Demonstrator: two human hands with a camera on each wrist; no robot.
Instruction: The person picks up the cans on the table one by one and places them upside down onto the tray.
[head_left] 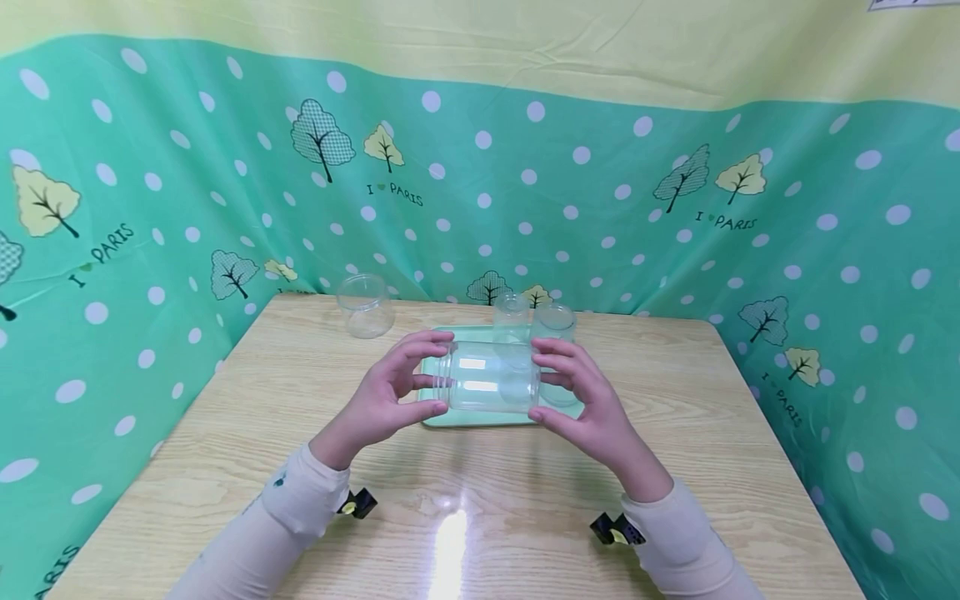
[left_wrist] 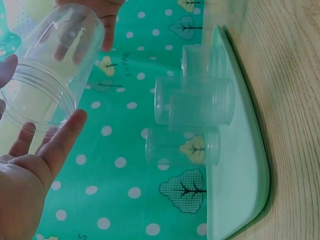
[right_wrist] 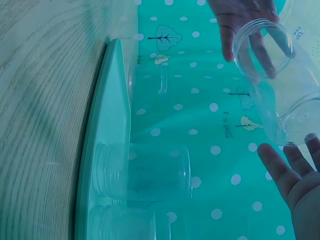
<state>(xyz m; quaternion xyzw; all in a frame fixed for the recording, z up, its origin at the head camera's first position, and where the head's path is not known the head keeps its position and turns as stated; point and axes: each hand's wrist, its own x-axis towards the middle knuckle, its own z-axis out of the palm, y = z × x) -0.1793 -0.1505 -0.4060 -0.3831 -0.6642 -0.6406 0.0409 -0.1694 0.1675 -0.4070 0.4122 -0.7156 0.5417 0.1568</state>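
Head view shows us a clear jar (head_left: 491, 377) lying sideways in the air between the two hands. Its long axis runs left to right, threaded mouth toward the left hand (head_left: 386, 396) and base toward the right hand (head_left: 585, 396). We see the left thumb and fingers pinching the mouth end and the right ones pinching the base end, so neither hand is nearer. A green tray (left_wrist: 245, 170) lies below, apart from that jar, with standing jars (head_left: 556, 323) on it; through so much clear plastic, we cannot be sure how many. Beyond the tray's left edge, a wider jar (head_left: 365, 308) stands on the wooden table (head_left: 300, 367). For moving, we find tabletop in front of the tray and at both sides; the curtain (head_left: 450, 225) bounds the far edge.
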